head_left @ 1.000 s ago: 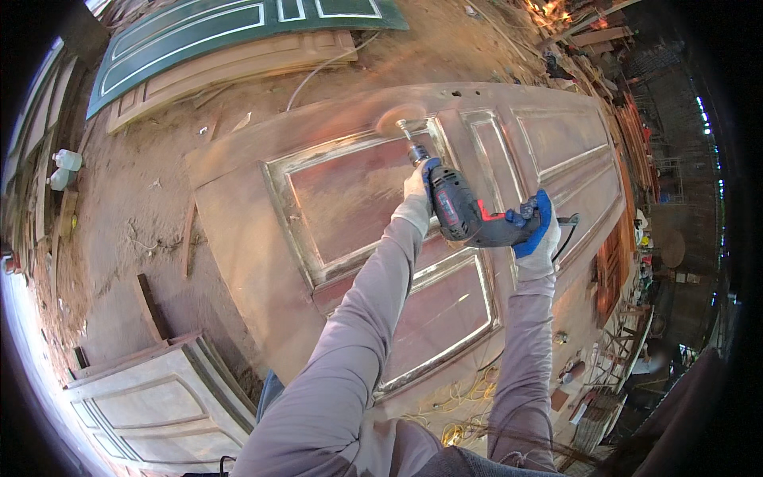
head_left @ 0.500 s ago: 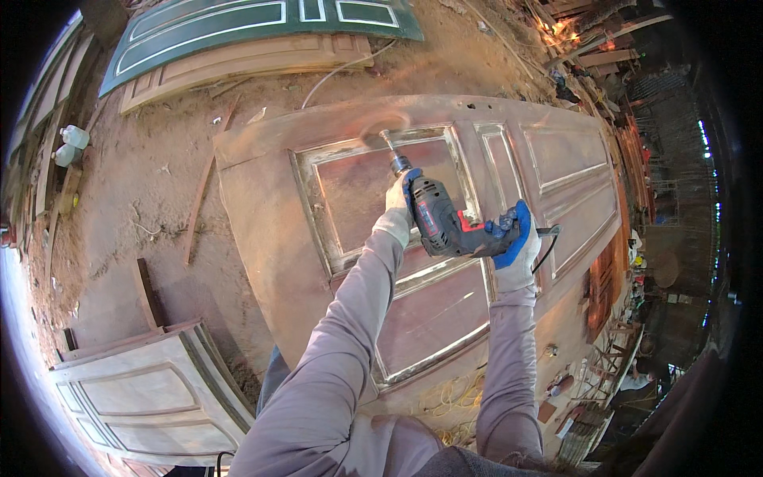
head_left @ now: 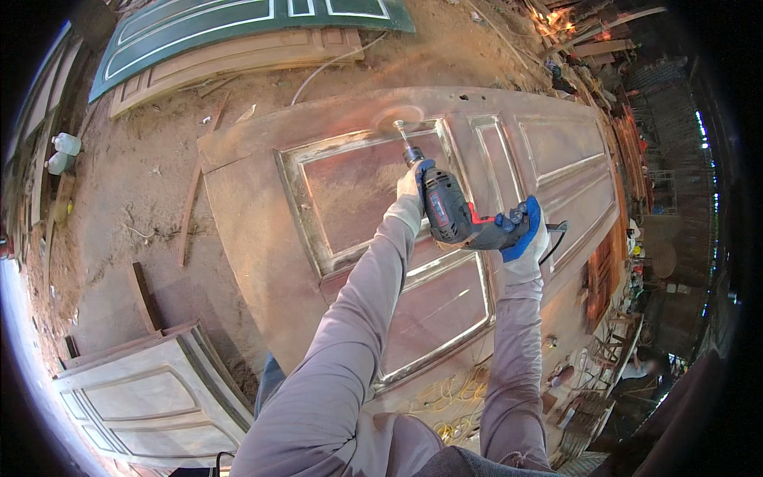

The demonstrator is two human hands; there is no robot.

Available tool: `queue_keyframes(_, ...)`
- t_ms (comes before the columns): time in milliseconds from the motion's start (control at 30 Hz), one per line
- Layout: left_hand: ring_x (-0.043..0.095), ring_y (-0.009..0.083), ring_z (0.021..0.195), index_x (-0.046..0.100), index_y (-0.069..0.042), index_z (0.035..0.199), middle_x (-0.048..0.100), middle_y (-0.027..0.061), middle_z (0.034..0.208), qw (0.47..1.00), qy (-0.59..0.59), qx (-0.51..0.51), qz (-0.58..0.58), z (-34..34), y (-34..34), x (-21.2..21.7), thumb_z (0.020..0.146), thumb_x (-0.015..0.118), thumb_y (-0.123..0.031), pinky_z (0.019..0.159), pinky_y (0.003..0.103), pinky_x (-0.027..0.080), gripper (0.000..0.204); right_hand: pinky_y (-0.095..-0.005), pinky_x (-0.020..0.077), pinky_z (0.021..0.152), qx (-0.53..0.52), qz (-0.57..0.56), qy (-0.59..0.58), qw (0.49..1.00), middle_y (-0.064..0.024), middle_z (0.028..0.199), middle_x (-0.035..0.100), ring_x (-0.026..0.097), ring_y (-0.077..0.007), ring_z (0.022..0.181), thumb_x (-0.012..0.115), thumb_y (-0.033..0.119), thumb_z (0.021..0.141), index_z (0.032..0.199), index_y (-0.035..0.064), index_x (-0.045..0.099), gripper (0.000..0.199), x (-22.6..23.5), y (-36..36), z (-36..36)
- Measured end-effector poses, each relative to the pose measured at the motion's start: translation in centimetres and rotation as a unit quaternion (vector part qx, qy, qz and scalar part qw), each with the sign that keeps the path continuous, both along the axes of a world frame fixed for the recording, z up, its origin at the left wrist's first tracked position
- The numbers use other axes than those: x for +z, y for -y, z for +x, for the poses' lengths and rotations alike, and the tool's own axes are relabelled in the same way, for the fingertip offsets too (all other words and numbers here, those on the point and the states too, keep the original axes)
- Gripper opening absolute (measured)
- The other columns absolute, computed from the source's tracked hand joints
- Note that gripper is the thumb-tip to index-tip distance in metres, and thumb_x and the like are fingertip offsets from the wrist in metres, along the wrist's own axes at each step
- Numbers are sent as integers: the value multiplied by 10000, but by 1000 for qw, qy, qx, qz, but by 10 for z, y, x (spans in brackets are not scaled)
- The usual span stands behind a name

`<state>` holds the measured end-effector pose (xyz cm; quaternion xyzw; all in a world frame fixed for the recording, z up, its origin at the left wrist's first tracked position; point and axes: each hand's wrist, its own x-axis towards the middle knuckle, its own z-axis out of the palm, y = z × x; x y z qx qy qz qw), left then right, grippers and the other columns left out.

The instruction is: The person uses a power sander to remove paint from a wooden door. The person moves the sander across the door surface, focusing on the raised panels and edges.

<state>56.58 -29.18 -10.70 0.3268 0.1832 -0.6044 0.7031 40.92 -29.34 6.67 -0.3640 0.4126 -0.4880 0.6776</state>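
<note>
A dark power drill [head_left: 450, 208] with a red trigger area is held in both my gloved hands above a brown panelled door [head_left: 262, 230]. Around the front of the drill, just behind its chuck, my left hand [head_left: 412, 183] is closed. My right hand [head_left: 522, 238], in a white and blue glove, wraps the rear handle, where a black cord comes out. On the drill's shaft a round disc [head_left: 400, 124] blurs with spin at the door's far rail, by the top edge of a recessed panel. Whether it touches the wood is hard to tell.
A green door [head_left: 238, 40] with white lines lies beyond, over a bare wooden one. Pale door panels [head_left: 151, 393] are stacked at lower left. White jugs [head_left: 63, 151] stand at far left. Yellow cord [head_left: 453, 401] lies beneath the door, and a small fire [head_left: 554, 22] burns at upper right.
Both hands have shifted the drill slightly right along the far rail, with the spinning disc moving right and a little farther away. The whole view has shifted slightly.
</note>
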Motion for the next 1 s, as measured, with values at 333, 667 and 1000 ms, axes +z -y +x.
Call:
queue_keyframes(333,580,178,537,640,-17,791,599,67,669,997,-19,61,-32,4,-14,2,695,722,-264,533,315,510,277,-343,400,598,25,-7,-14,1000,-17,586,427,415,-154,503,552,244,898,742,99,492,221,3,-15,8)
queue_keyframes(667,617,179,706,629,-63,979,625,67,812,996,64,42,-40,19,-39,-3,808,621,-237,661,309,519,244,-359,414,560,37,12,2,999,-34,569,441,440,-174,492,539,240,910,726,90,471,247,0,-29,19)
queue_keyframes(1000,612,183,647,624,-65,932,626,65,768,998,4,48,-36,29,-57,-7,780,654,-258,614,319,520,248,-348,402,573,34,5,-19,999,-23,575,427,424,-164,498,528,239,915,708,97,472,257,4,-50,33)
